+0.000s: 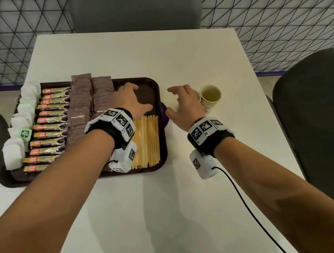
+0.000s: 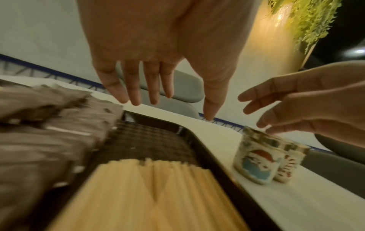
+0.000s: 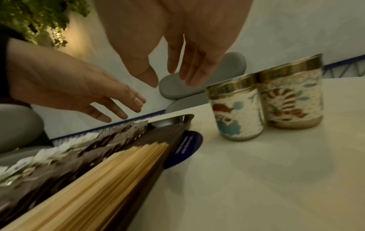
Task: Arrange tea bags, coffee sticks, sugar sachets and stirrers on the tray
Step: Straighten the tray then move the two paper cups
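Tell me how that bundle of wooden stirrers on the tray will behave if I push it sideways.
The stirrers lie loose and unbound on the tray, so they would likely fan apart. They look thin and light, probably stiff. Flat-sided, they should slide, not roll.

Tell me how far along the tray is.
Nearly done. On the tray, tea bags, coffee sticks, brown sugar sachets and wooden stirrers lie in rows. The left hand hovers open over the bare far corner; the right hand reaches, empty, toward two paper cups beside the tray. Only final tidying seems left.
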A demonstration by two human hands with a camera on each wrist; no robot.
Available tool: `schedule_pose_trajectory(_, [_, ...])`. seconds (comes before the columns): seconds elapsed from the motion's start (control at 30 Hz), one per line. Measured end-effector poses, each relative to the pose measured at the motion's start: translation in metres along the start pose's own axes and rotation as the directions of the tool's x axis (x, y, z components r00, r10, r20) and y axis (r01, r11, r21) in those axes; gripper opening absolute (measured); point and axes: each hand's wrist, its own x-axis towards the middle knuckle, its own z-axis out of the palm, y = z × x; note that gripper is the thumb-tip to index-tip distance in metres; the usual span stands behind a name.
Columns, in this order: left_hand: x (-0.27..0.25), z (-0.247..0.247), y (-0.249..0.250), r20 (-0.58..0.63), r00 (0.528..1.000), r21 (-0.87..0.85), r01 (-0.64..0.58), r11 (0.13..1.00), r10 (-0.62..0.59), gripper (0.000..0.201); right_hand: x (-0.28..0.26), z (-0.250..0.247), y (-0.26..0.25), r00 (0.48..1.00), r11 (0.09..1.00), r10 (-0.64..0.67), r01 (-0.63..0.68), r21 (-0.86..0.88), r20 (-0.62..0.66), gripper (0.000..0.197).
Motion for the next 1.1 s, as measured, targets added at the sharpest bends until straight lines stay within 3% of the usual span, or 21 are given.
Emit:
schedule_pose_trajectory(0.1, [-0.003,-0.020,-0.035,-0.047,0.997,0.078,0.066,0.995,-0.063,0.081,-0.008,0.020,-0.017,0.990,0.997,0.022,-0.013,-0.070,0.136,0.058])
schedule_pose_trajectory(0.17, [-0.009,-0.035,-0.057,-0.054,0.994,0.157,0.107,0.982,-0.099,0.088,-0.013,0.032,-0.025,0.970,0.977,0.136,-0.097,-0.191,0.200,0.062])
schedule_pose_trajectory(0.3, [-0.019,-0.067,-0.102,-0.095,0.976,0.259,0.216,0.941,-0.198,0.099,-0.021,0.047,-0.035,0.891,0.896,0.420,-0.377,-0.233,0.174,0.045])
schedule_pose_trajectory(0.37, [-0.021,-0.082,-0.126,-0.135,0.958,0.272,0.280,0.921,-0.252,0.099,-0.022,0.052,-0.038,0.850,0.857,0.496,-0.448,-0.253,0.176,0.039])
schedule_pose_trajectory(0.57, [-0.027,-0.115,-0.186,-0.238,0.884,0.237,0.454,0.859,-0.401,0.091,-0.022,0.058,-0.037,0.803,0.787,0.575,-0.492,-0.372,0.155,0.036])
schedule_pose_trajectory(0.73, [-0.027,-0.119,-0.215,-0.197,0.838,0.165,0.540,0.825,-0.509,0.089,-0.023,0.063,-0.041,0.759,0.738,0.638,-0.557,-0.382,0.127,0.028])
schedule_pose_trajectory(0.9, [-0.026,-0.119,-0.229,-0.124,0.829,0.056,0.554,0.831,-0.545,0.086,-0.021,0.068,-0.045,0.753,0.721,0.650,-0.566,-0.400,0.107,0.027])
schedule_pose_trajectory(1.1, [-0.017,-0.120,-0.229,-0.139,0.838,0.071,0.540,0.839,-0.528,0.091,-0.014,0.072,-0.044,0.761,0.727,0.644,-0.577,-0.372,0.080,0.025])
